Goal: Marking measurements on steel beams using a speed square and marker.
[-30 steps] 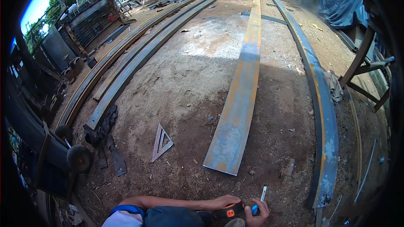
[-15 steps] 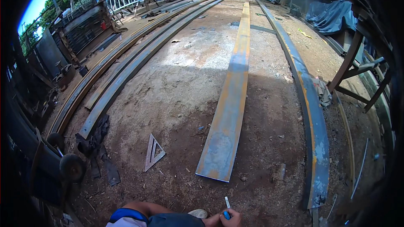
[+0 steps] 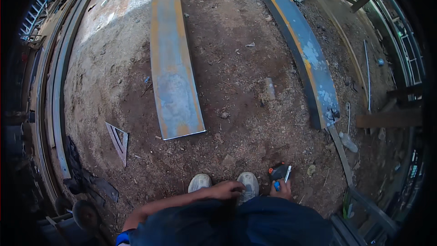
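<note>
My right hand [image 3: 282, 191] is closed round a white marker [image 3: 287, 174], which points up, with a blue part showing at the fingers. Just beyond these fingers a black-and-orange tape measure [image 3: 276, 171] lies on the dirt; whether they touch it I cannot tell. My left hand [image 3: 226, 190] hangs in front of my shoes, fingers loosely bent and apart, with nothing seen in it. Ahead, a long flat steel bar [image 3: 175, 100] with rusty edges ends a short way from my feet. To its left lies a triangular set square [image 3: 118, 142].
A deep steel beam [image 3: 314, 59] runs along the right, with a narrow strip [image 3: 341, 152] near its end. Long steel lengths [image 3: 61, 82] line the left, beside dark cloth [image 3: 84, 173] and a wheel [image 3: 86, 214]. Wooden supports [image 3: 387, 120] stand far right.
My view has tipped down and turned right. The hands, formerly close together at the marker, are now apart; the right one keeps the marker and is beside the tape measure.
</note>
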Tool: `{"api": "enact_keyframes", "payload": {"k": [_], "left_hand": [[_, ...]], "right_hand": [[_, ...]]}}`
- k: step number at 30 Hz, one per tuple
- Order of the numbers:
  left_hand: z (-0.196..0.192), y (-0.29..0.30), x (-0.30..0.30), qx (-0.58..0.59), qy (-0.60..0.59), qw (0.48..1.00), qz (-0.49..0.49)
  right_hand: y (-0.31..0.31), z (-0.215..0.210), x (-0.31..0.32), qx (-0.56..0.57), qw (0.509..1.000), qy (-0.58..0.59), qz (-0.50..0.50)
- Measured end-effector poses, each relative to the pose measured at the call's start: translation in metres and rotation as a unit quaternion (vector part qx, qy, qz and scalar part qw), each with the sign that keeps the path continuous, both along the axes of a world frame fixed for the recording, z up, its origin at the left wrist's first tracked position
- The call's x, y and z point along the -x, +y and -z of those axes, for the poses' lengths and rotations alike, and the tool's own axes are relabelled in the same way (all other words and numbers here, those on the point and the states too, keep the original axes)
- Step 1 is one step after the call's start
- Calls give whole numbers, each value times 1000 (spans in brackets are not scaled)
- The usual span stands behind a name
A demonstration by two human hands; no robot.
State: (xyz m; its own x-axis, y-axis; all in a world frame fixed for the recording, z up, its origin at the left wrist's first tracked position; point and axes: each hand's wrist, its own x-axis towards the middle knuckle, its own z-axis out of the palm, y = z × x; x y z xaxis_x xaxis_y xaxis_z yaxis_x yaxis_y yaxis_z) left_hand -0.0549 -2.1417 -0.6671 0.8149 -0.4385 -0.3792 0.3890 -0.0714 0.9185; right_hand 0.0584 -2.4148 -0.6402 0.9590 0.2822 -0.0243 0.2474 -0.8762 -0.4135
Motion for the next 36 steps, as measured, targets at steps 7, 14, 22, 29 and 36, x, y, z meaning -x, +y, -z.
{"api": "enact_keyframes", "payload": {"k": [7,14,22,29,36], "left_hand": [[-29,40,-14,-44,95,994,12],[-33,55,-34,-49,64,996,-21],[-20,29,-69,56,70,995,-51],[-3,44,-84,356,286,863,-218],[-9,84,-70,383,252,832,-314]], "right_hand": [[-36,0,-42,22,989,-19,145],[14,4,-48,79,994,74,33],[35,-15,-60,62,995,52,-61],[128,-42,-112,-208,925,198,-251],[186,-29,-116,-340,829,391,-207]]}}
